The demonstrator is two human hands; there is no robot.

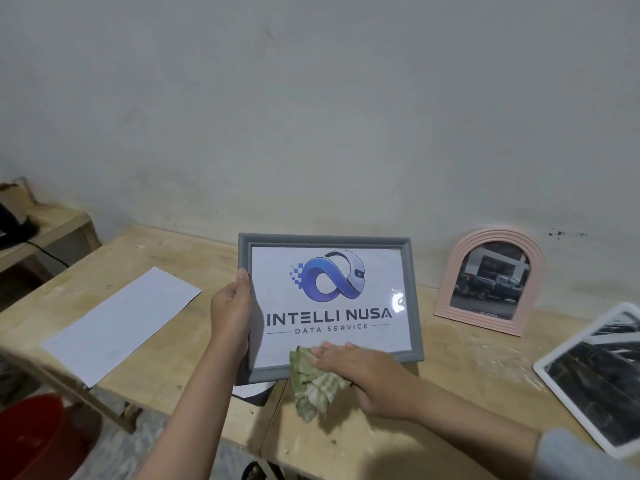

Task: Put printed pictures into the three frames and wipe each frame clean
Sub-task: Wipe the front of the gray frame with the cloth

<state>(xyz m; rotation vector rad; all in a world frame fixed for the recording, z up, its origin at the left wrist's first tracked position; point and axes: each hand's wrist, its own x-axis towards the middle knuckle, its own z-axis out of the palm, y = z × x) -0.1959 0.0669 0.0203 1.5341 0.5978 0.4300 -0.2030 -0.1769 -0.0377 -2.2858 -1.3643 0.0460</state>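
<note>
Hands first: we see the left hand [231, 306] gripping the left edge of the grey frame [414, 306], thumb over the front moulding and the other fingers hidden behind it, so we cannot tell how they lie. The frame is held tilted up above the wooden table [173, 348], its lower left corner close over a dark object we cannot make out. Behind its glass sits the printed picture [329, 296], a blue loop logo with the words INTELLI NUSA DATA SERVICE.

We see the right hand [360, 372] lying palm down on a crumpled green and white cloth [315, 386], fingers straight and close together, pressing the cloth against the glass at the frame's bottom edge. Part of the cloth hangs below the frame.

To the right, a pink arched frame [450, 289] stands upright near the wall [311, 116], holding a picture of a dark truck. Further right, a white frame [547, 379] lies near the table's edge with a dark picture in it. A blank white sheet [121, 323] lies flat on the table to the left. A red bucket [31, 438] shows at the lower left, below the table.
</note>
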